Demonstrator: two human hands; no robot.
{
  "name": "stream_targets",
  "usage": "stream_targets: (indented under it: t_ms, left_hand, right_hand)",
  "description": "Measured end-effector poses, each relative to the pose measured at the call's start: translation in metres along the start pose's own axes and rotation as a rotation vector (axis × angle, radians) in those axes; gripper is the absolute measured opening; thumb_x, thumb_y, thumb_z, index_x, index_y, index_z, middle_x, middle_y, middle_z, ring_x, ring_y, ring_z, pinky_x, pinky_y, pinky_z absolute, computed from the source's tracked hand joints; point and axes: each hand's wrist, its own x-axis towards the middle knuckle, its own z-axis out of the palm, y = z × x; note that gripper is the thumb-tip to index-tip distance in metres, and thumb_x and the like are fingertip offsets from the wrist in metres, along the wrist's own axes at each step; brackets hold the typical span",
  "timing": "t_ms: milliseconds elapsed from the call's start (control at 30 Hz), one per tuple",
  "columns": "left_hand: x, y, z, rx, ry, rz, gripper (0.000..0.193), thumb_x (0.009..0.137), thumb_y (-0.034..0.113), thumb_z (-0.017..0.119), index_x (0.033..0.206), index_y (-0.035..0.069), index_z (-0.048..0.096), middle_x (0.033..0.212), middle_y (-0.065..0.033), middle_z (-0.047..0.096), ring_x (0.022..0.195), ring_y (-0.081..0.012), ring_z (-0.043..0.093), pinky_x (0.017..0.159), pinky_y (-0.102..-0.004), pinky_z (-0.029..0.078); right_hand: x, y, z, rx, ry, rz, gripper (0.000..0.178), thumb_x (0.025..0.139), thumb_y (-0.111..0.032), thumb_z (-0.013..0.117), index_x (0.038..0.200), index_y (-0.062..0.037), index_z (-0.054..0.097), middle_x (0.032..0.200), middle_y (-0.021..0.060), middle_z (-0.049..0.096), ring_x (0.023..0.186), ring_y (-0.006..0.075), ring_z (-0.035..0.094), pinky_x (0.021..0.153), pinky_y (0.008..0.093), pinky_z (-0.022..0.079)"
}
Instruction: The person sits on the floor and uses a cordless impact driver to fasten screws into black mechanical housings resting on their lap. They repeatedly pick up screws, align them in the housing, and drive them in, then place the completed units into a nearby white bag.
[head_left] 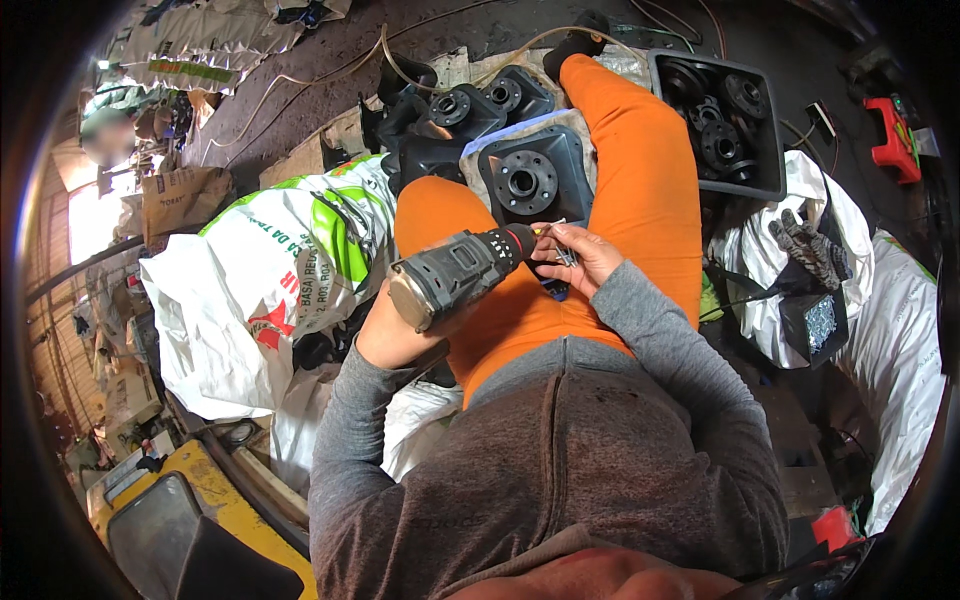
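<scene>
Gripping a grey drill (455,275), left hand (385,335) points its long axis right toward right hand (580,255), closed on small screws (566,255); black flanged plate (530,180) lies just ahead on lap, nearer right hand.

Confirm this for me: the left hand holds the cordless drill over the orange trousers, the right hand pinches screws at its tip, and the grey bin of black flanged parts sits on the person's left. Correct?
Not quite. In the head view the grey bin of black flanged parts sits on the person's right, past the right knee. The rest stands: the left hand holds the cordless drill over the orange trousers, and the right hand pinches screws at its tip.
</scene>
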Motion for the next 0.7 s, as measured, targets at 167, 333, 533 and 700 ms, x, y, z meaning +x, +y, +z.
stream_targets:
  t_ms: [167, 333, 533, 700]
  left_hand:
    - [0.002, -0.007, 0.002, 0.008, -0.013, 0.042, 0.042, 0.072, 0.008, 0.075, 0.110, -0.002, 0.061, 0.096, -0.0106, 0.068, 0.082, -0.0202, 0.064, 0.076, -0.0332, 0.052]
    - [0.000, -0.009, -0.004, -0.011, -0.066, -0.026, 0.040, 0.073, 0.008, 0.076, 0.111, 0.000, 0.063, 0.101, -0.0104, 0.068, 0.089, -0.0216, 0.064, 0.082, -0.0347, 0.051]
    - [-0.001, -0.009, -0.023, -0.062, -0.014, -0.065, 0.033, 0.076, 0.009, 0.075, 0.106, 0.002, 0.065, 0.098, -0.0110, 0.067, 0.089, -0.0239, 0.065, 0.083, -0.0357, 0.051]
    - [-0.004, -0.018, -0.029, -0.134, -0.058, -0.165, 0.038, 0.075, 0.008, 0.079, 0.110, 0.004, 0.064, 0.098, -0.0040, 0.068, 0.088, -0.0140, 0.063, 0.080, -0.0306, 0.051]
  right_hand:
    - [0.009, -0.003, -0.003, -0.080, 0.029, -0.021, 0.030, 0.097, -0.026, 0.055, 0.114, -0.0032, 0.065, 0.095, 0.0071, 0.066, 0.089, 0.0151, 0.066, 0.074, 0.0275, 0.059]
    - [0.012, -0.005, 0.005, -0.159, 0.147, -0.091, 0.028, 0.094, -0.024, 0.061, 0.112, -0.0020, 0.066, 0.092, 0.0056, 0.066, 0.081, 0.0124, 0.065, 0.068, 0.0256, 0.058]
    - [0.010, -0.002, 0.004, -0.380, 0.155, -0.165, 0.034, 0.095, -0.019, 0.061, 0.123, -0.0021, 0.061, 0.084, 0.0001, 0.061, 0.061, 0.0046, 0.051, 0.056, 0.0206, 0.050]
    - [0.008, -0.009, 0.007, -0.457, 0.008, -0.186, 0.035, 0.096, -0.019, 0.059, 0.128, -0.0048, 0.060, 0.076, -0.0033, 0.053, 0.059, 0.0043, 0.046, 0.055, 0.0202, 0.048]
